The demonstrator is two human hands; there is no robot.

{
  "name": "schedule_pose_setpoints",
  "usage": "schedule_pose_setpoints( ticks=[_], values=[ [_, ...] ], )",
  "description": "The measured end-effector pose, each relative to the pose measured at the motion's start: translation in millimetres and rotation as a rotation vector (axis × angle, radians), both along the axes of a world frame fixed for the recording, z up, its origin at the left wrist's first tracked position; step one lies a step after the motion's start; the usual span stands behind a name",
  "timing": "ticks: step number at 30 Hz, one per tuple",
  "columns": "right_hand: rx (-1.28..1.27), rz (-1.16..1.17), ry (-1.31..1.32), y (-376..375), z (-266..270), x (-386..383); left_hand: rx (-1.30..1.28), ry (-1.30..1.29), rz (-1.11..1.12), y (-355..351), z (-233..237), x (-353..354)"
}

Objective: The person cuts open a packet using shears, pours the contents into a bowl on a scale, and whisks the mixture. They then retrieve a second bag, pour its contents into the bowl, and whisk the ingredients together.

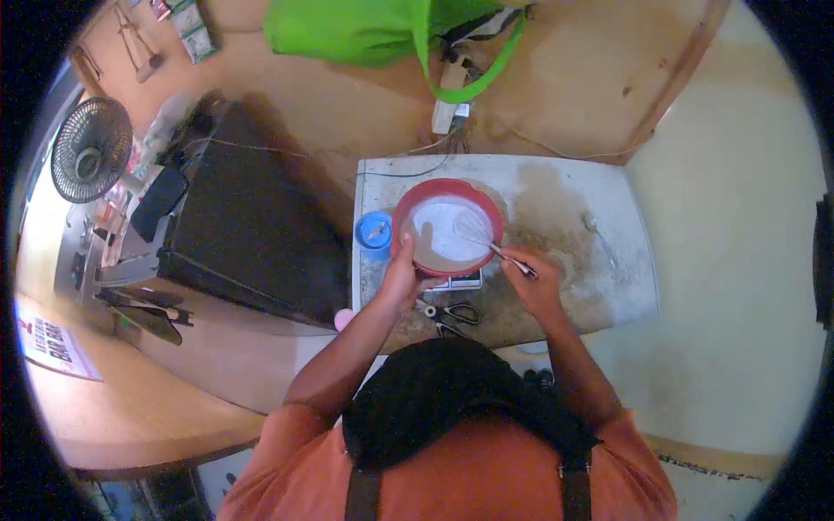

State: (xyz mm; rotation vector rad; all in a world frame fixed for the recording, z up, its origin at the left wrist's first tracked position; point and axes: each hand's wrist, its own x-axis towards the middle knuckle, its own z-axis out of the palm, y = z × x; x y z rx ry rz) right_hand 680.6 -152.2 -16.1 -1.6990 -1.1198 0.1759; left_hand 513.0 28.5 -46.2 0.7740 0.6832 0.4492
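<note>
My left hand (pixel 401 282) grips the near left side of a red bowl (pixel 447 185), thumb over the rim and fingers underneath. White powder (pixel 434 227) covers the bottom of the bowl. In my right hand (pixel 534 285) is the handle of a wire whisk (pixel 473 228), whose wires rest in the powder on the right side. Under the bowl's near edge, part of what looks like a kitchen scale (pixel 466 281) shows. Black-handled scissors (pixel 459 313) lie just below it. A blue round container (pixel 374 233) stands close to the bowl's left, with a small item inside.
The white table (pixel 630 252) is stained, with a spoon (pixel 600 233) lying at its right. A dark cabinet-like box (pixel 261 226) stands to the left, near a fan (pixel 91 149). A green bag (pixel 347 30) hangs beyond the table, above a power strip (pixel 446 113) with cords.
</note>
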Motion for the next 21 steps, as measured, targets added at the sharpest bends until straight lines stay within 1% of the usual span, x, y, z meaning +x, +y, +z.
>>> schedule_pose_setpoints(
  ticks=[2,3,4,5,7,8,9,12,14,15,17,18,19,20,21],
  values=[
    [0.201,-0.010,0.052,8,-9,9,0.015,-0.023,-0.005,11,-6,18],
    [0.197,-0.012,0.061,9,-12,14,0.024,-0.041,-0.013,12,-10,24],
    [0.094,-0.007,0.180,12,-15,20,0.042,0.006,0.038,13,-13,30],
    [-0.006,0.000,0.295,15,-17,26,0.041,0.013,0.038,16,-19,36],
    [0.045,-0.025,0.288,20,-30,39,0.239,0.105,0.177,27,-32,46],
    [0.092,-0.051,0.282,23,-30,40,0.161,0.091,0.159,25,-22,43],
    [0.085,-0.039,0.287,22,-29,42,0.155,0.098,0.171,28,-26,43],
    [0.091,0.005,0.247,20,-24,47,0.224,0.041,0.192,34,-40,45],
    [0.065,-0.001,0.260,21,-31,53,0.384,0.176,0.281,32,-45,48],
    [0.060,0.010,0.261,21,-34,55,0.380,0.180,0.291,29,-45,49],
    [0.043,0.018,0.266,21,-40,58,0.689,0.398,0.328,22,-44,51],
    [0.039,0.025,0.266,21,-40,58,0.685,0.401,0.335,27,-59,52],
    [0.049,0.030,0.284,21,-41,58,0.758,0.400,0.371,34,-77,56],
    [0.059,0.033,0.302,21,-42,57,0.832,0.399,0.406,32,-72,57],
    [0.057,0.037,0.303,21,-43,56,0.830,0.401,0.408,30,-68,57]
  ],
)
